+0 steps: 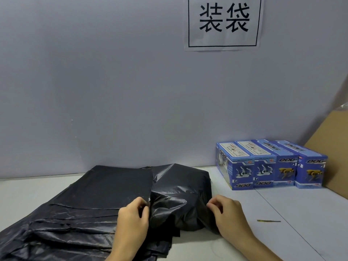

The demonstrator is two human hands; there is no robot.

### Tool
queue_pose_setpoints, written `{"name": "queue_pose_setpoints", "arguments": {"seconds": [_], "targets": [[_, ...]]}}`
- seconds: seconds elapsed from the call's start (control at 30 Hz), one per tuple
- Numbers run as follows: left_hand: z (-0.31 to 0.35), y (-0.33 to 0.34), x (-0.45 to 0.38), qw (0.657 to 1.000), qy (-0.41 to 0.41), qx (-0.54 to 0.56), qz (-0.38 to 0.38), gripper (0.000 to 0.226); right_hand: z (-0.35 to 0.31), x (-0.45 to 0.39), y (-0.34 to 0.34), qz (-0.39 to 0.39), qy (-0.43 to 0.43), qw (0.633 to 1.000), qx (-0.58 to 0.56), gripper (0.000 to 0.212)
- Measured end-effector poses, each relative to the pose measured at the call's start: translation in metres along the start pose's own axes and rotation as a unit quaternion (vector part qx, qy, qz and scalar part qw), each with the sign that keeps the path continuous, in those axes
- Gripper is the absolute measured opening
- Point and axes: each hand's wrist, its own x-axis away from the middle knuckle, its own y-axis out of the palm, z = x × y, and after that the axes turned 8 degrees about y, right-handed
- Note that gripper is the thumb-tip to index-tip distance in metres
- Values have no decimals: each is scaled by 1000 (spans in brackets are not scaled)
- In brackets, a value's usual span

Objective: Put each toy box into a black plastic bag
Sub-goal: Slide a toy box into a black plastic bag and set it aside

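Two hands, left hand [131, 217] and right hand [228, 213], pinching black bag [178, 194]

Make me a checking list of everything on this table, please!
Surface: pale table, mostly bare at right.
Job's things: four blue toy boxes in a row by the wall; flat stack of black bags; one bulging black bag beside it.
Clutter: thin green strip.
Grippers: left hand and right hand pinch the bulging bag.
Cables: nothing seen.
Surroundings: grey wall, paper sign, cardboard sheet.
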Motion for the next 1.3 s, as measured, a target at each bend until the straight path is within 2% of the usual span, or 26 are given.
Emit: {"name": "queue_pose_setpoints", "arguments": {"seconds": [0.1,0.2,0.27,0.4,0.5,0.6,0.7,0.83,1.0,1.17,1.23,1.3], "targets": [[6,6,5,994,34,-98,-26,22,-1,1,2,-20,-17,999,30,14],[16,5,9,971,88,-221,-18,25,-3,3,3,-34,-43,997,53,8],[17,4,10,963,144,-225,-11,18,-6,5,2,-20,-67,996,63,6],[11,0,3,938,271,-214,30,51,-11,5,-3,31,-93,993,70,15],[14,-1,5,917,358,-177,-6,38,-13,6,-7,46,-110,992,52,17],[19,-2,8,939,318,-118,-51,40,-13,9,-8,30,-119,991,46,20],[15,2,6,943,293,-143,-67,45,-12,12,-4,-2,-111,992,55,26],[4,8,0,966,224,-93,-92,35,-14,13,-2,-7,-99,994,52,32],[8,11,-3,971,232,-5,-54,20,-14,10,-1,-18,-52,997,48,45],[13,8,-3,972,232,17,-35,11,-17,9,3,-57,-15,997,-49,39],[15,7,-3,977,204,56,-17,14,-15,9,3,-63,-3,994,-85,36],[15,7,-3,985,139,99,-12,21,-12,7,4,-76,20,991,-111,35]]}}
